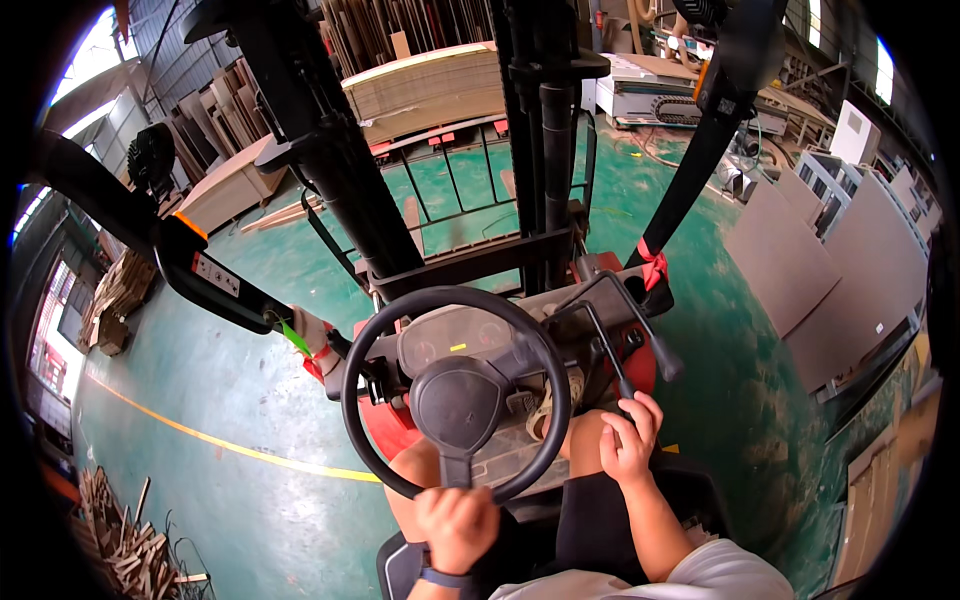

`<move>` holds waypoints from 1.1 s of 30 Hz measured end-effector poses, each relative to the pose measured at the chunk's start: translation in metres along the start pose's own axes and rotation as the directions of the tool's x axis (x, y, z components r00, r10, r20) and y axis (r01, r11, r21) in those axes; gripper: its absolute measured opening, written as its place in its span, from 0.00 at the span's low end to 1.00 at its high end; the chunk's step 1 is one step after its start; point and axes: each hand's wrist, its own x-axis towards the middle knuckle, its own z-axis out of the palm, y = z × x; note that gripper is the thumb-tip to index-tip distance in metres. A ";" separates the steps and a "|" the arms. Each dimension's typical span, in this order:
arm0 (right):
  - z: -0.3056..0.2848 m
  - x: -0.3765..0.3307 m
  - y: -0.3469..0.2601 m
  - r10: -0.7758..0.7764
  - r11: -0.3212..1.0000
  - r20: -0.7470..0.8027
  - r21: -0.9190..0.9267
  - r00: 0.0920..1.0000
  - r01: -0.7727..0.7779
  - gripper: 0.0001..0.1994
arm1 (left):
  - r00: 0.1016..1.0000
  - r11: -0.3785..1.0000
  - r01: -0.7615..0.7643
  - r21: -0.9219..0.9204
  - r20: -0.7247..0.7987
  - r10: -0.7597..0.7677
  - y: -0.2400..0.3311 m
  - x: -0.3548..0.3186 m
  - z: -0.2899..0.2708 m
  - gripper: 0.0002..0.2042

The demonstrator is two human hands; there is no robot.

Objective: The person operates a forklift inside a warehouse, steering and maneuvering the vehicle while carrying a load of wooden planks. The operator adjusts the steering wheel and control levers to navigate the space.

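Steering wheel [458, 405] is in front of us, with our left hand [457, 522] closed around its lower rim; our right hand [630, 445] has bent fingers at the tip of 1 lever [626, 386], but we cannot tell if they grip it. We judge that the driving is under way, not finished; the board stack [425, 95] lies ahead, beyond the black mast [345, 175], and how much is left, we cannot see.

The left grip [457, 528] holds the black steering wheel [458, 400] at its bottom, the right grip [630, 445] at a lever's knob [626, 386].
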 end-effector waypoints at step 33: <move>0.021 0.046 0.021 -0.056 0.998 -0.061 -0.019 0.997 0.055 0.10 | 0.994 0.992 -0.098 -0.082 -0.054 0.094 0.024 0.007 0.038 0.15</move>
